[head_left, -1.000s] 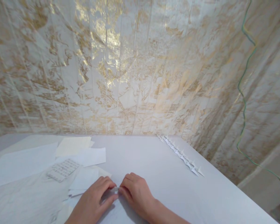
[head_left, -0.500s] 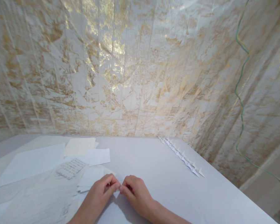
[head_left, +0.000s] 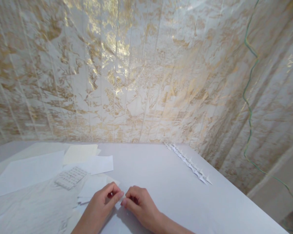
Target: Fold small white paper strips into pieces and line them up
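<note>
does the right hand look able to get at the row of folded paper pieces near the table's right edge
Probably yes: only bare table lies between the right hand and the row of folded paper pieces, with nothing standing in the way.

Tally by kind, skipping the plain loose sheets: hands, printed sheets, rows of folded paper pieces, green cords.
2 hands: left hand, right hand
1 printed sheet
1 row of folded paper pieces
1 green cord
Total: 5

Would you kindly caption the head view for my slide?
Left hand and right hand meet on white table beside loose white paper sheets.
</note>
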Motion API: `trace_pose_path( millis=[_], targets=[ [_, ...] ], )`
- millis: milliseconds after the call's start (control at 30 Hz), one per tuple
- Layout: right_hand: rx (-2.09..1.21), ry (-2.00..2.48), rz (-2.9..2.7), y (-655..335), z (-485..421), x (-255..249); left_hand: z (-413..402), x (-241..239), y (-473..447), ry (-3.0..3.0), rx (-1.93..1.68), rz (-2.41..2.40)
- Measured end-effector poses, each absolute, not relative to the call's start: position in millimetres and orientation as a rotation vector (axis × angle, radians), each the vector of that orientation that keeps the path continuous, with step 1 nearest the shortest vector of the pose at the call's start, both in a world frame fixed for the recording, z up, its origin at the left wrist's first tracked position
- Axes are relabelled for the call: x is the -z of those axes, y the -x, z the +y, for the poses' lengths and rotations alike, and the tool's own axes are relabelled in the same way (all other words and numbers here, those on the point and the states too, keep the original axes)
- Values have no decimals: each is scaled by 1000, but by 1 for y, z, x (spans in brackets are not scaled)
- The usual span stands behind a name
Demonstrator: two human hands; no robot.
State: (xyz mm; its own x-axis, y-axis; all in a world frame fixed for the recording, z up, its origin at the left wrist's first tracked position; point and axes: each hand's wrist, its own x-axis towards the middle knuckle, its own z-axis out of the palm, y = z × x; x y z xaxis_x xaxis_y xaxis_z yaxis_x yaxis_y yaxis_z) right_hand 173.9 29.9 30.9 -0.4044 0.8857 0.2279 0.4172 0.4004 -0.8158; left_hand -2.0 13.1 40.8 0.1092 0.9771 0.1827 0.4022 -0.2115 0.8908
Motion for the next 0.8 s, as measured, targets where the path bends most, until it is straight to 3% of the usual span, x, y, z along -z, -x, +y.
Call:
trace_pose_path(
  millis=[400,800],
  targets=[
    [-1000,1162,-1756,-175,29,-27,16,-35,3,-1736,-1148,1267],
    [-848,1006,-2035,-180,29,-28,11,-37,3,-1693,-1121,1240]
  ],
)
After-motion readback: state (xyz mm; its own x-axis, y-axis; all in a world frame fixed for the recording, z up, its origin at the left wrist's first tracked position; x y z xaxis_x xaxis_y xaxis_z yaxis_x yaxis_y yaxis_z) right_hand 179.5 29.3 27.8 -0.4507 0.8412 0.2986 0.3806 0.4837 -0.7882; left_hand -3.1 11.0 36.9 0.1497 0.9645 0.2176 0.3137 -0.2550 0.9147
